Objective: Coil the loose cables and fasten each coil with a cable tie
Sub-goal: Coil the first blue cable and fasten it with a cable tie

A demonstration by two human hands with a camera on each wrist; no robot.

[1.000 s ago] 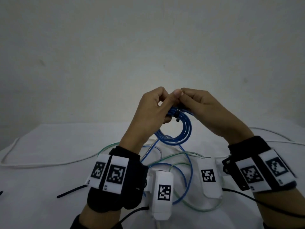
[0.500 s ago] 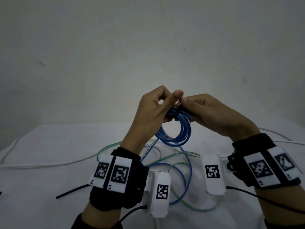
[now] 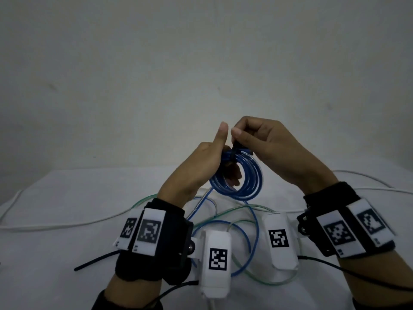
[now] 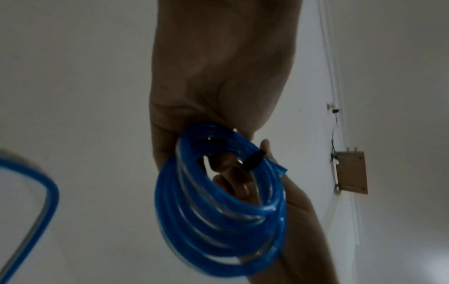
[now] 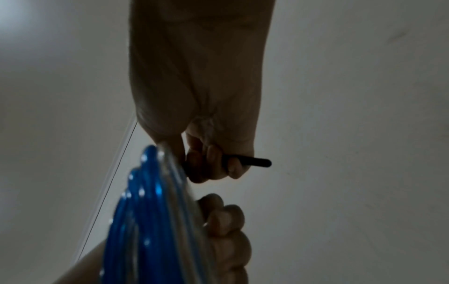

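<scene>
We see the blue coil (image 3: 240, 177) held up in the air above the tabletop (image 3: 55, 198), between both hands. Left hand (image 3: 201, 166) has its grip wrapped round the coil's left side, fingers through the loop, thumb sticking straight up. Right hand (image 3: 268, 148) sits just right of the coil top, its grip a tight pinch on the black cable tie (image 3: 235, 149), which wraps the coil's top strands. In the right wrist view the tie's free tail (image 5: 252, 162) pokes out past the curled fingers (image 5: 213, 159). In the left wrist view the tie's dark band (image 4: 252, 158) crosses the coil (image 4: 218, 207) at its upper right.

Below the coil, loose blue cable (image 3: 252, 233) trails down onto the tabletop, tangled with a loose green cable (image 3: 257, 280). A white cable (image 3: 55, 224) runs off left of the coil along the tabletop. A spare black tie (image 3: 93, 262) lies on the tabletop, lower left of the coil.
</scene>
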